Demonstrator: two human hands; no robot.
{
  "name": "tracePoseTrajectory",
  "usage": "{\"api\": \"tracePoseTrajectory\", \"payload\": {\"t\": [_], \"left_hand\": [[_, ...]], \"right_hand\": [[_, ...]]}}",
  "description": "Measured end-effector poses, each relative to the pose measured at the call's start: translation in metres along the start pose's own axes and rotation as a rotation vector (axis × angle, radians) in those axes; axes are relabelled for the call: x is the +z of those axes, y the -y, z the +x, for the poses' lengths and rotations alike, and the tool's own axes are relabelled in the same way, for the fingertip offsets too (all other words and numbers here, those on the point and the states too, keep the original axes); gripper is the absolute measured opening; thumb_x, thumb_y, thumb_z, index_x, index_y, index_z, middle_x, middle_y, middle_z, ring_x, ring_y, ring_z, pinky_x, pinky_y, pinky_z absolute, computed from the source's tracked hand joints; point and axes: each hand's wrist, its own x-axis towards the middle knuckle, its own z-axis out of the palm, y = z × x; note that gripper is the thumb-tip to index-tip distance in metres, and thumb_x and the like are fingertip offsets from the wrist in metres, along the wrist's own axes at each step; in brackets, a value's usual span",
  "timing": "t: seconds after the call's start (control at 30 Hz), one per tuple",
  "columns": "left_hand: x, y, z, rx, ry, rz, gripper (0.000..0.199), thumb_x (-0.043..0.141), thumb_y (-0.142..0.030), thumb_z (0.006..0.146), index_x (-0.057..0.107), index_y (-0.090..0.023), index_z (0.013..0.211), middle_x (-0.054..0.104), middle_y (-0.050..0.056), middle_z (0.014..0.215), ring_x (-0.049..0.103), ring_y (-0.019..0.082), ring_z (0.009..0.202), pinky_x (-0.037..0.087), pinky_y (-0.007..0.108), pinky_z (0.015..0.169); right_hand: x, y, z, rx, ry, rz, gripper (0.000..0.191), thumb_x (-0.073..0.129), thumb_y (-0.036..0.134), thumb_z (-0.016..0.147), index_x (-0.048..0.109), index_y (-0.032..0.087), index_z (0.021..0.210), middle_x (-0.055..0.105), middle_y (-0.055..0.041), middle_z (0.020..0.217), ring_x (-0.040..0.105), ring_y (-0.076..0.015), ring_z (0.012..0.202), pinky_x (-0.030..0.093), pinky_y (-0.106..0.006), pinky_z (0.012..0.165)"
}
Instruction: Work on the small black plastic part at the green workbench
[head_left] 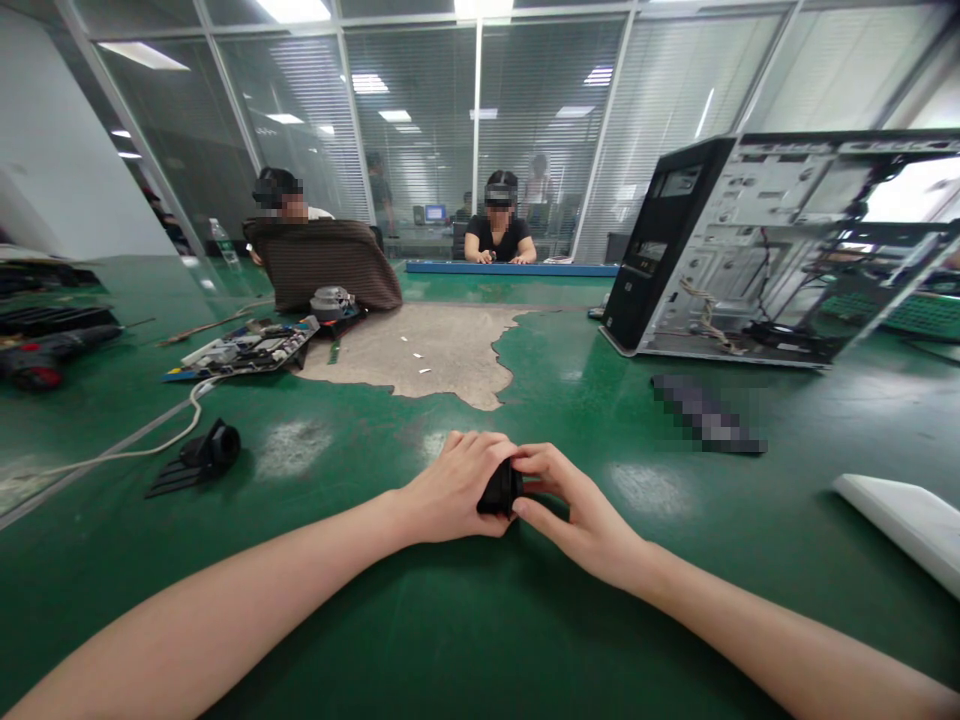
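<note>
A small black object [498, 490] is between my two hands, just above or on the green table [420, 630]; which of the two I cannot tell. My left hand [461, 485] wraps round it from the left, with the thumb below and the fingers over the top. From the right, my right hand [566, 505] pinches its edge with thumb and fingertips. The fingers hide much of its shape. Another black part [199, 455], with a round end and a flat ribbed piece, lies on the left.
A circuit board [251, 345] with a white cable lies back left. An open computer case [720, 250] stands back right, near a blurred dark item [705, 415]. A white object [907, 520] lies at the right. Two people sit across the table, one behind a brown-covered object [322, 260].
</note>
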Motion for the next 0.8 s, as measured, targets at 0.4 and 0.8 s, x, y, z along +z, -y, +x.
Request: {"api": "tracePoseTrajectory", "payload": {"t": [0.4,0.8], "left_hand": [[-0.0009,-0.0004,-0.0004,-0.011,0.000,0.000,0.057,0.059,-0.030,0.066,0.032,-0.018,0.114,0.048,0.010,0.114,0.047,0.027,0.100,0.033,0.038,0.082],[0.0005,-0.0017,0.0005,-0.019,-0.009,0.009,0.057,0.060,-0.031,0.067,0.031,-0.018,0.115,0.048,0.009,0.114,0.046,0.025,0.100,0.032,0.037,0.083]], "right_hand": [[0.0000,0.0013,0.0030,0.096,0.052,0.066,0.027,0.050,0.017,0.083,0.041,0.023,0.107,0.054,-0.0033,0.098,0.060,-0.0161,0.089,0.051,-0.036,0.082],[0.0025,-0.0019,0.0051,0.069,-0.037,0.044,0.026,0.051,0.016,0.082,0.042,0.022,0.105,0.050,-0.0049,0.104,0.055,-0.0167,0.096,0.052,-0.035,0.083]]}}
